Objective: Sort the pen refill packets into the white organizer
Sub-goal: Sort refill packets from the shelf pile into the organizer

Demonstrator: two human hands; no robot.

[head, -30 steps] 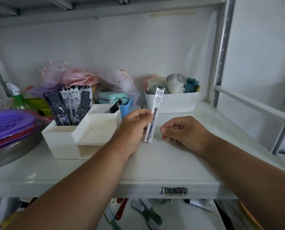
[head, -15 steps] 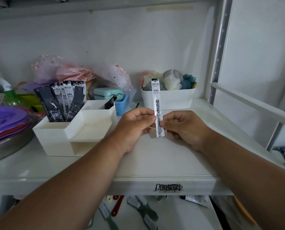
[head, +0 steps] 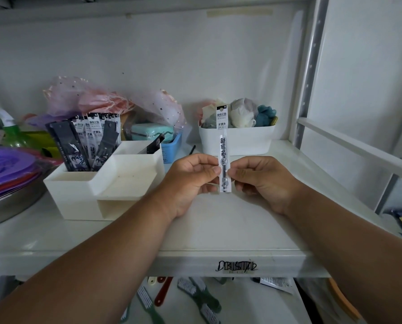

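A white pen refill packet [head: 223, 141] stands upright in front of me over the white shelf [head: 230, 225]. My left hand [head: 190, 181] pinches its lower left edge and my right hand [head: 263, 181] pinches its lower right edge. To the left sits the white organizer [head: 83, 195]. Its back left compartment holds several upright black and white refill packets [head: 90, 141]. One black packet [head: 154, 145] leans in the back right compartment. The front tray of the organizer holds nothing.
A white bin [head: 239, 141] of cloth items stands behind the held packet. A blue basket [head: 172, 148] and pink bags [head: 106, 101] sit at the back. Purple lids on a metal bowl [head: 6, 202] are at left. Toothbrushes [head: 195, 298] lie on the lower shelf.
The packet has swung from tilted to upright. My right hand moved left and took hold of its lower right edge, so both hands now pinch it.
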